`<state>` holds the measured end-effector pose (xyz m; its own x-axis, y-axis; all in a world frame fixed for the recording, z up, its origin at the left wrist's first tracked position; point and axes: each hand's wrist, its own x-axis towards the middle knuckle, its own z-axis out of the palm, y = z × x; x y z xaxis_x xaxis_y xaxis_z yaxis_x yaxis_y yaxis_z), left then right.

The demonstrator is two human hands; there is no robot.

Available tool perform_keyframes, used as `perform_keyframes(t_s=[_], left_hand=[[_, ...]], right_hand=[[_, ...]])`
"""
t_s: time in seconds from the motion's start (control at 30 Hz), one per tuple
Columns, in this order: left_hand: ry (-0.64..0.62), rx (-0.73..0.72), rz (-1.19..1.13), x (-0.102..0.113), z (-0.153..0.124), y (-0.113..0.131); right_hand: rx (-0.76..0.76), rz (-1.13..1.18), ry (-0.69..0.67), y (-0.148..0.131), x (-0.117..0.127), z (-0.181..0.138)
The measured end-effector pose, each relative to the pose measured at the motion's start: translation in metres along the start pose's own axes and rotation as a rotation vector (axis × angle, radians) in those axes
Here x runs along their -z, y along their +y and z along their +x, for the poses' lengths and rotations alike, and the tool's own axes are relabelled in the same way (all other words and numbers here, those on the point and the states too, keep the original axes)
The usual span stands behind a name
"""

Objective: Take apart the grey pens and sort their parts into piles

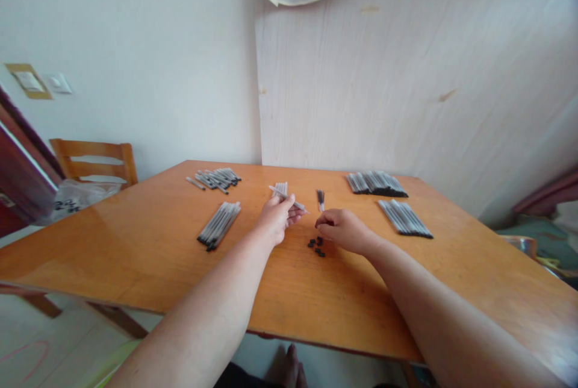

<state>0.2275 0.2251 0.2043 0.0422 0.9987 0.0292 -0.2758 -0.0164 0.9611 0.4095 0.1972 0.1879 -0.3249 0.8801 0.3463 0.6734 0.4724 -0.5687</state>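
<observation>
My left hand [279, 217] is closed round a thin grey pen barrel [289, 199] that points up and left across the wooden table [149, 255]. My right hand [344, 229] rests on the table with its fingers curled, pinching at a few small black caps [316, 246] lying just left of it; whether one is in the fingers is hidden. A short bunch of pen refills [320, 197] lies just beyond the right hand, and a small bundle of barrels [280, 188] lies beyond the left.
Piles of grey pens lie around: one at the left [219, 224], one at the far left [217, 178], two at the right [376, 183] [404, 218]. A wooden chair [96, 159] stands at the table's left end. A plywood board [406, 75] leans on the wall behind.
</observation>
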Motion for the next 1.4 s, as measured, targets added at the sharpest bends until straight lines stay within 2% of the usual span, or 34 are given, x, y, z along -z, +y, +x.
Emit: perform_keyframes(t_s=[0.17,0.47,0.57,0.87,0.97,1.07,1.27,1.4], left_hand=[[-0.025,0.003,0.016,-0.004,-0.004,0.001],[-0.05,0.016,0.012,-0.006,-0.005,0.001],[0.011,-0.031,0.005,-0.001,0.0,0.003],[0.321,-0.147,-0.044,0.032,0.027,0.017],[0.437,-0.15,0.091,0.039,0.032,0.016],[0.505,-0.162,0.339,0.047,0.037,0.014],[0.54,-0.261,0.992,0.065,0.044,0.011],[0.575,-0.267,1.126,0.069,0.044,0.011]], right_hand=[[-0.023,0.084,0.164,-0.006,-0.002,0.001],[-0.026,0.077,0.239,-0.006,-0.007,0.003],[-0.064,0.076,0.258,-0.002,-0.004,0.005],[-0.112,0.104,0.259,0.007,0.012,0.004],[-0.14,0.116,0.287,0.012,0.014,0.004],[-0.212,0.098,0.347,0.018,0.014,0.006],[-0.375,-0.007,0.462,0.039,0.013,0.01],[-0.462,-0.06,0.495,0.05,0.013,0.013]])
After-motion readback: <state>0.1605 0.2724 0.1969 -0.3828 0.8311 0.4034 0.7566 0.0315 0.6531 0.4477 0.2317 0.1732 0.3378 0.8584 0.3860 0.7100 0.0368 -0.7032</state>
